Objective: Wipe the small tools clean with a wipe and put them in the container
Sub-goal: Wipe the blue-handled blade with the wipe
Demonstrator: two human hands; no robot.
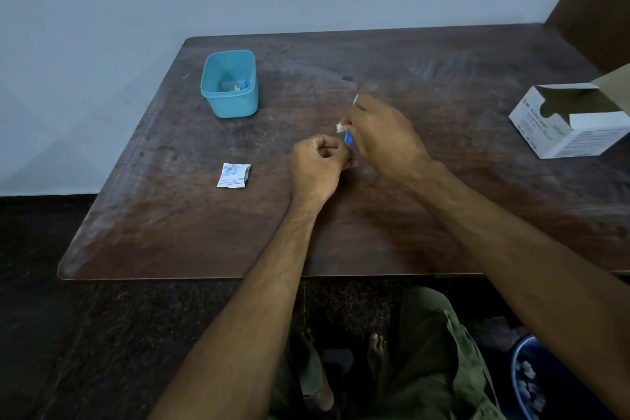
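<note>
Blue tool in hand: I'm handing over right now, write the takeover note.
Left hand: pinches the small blue tool above the table.
Right hand: holds the white wipe against the tool's upper end.
Teal container, far left: already holds a few small tools.
Torn wipe sachet lies left of the hands; open alcohol swab box at far right.
Left: finish wiping this tool, drop it in the container. No other loose tools visible on the table.
</note>
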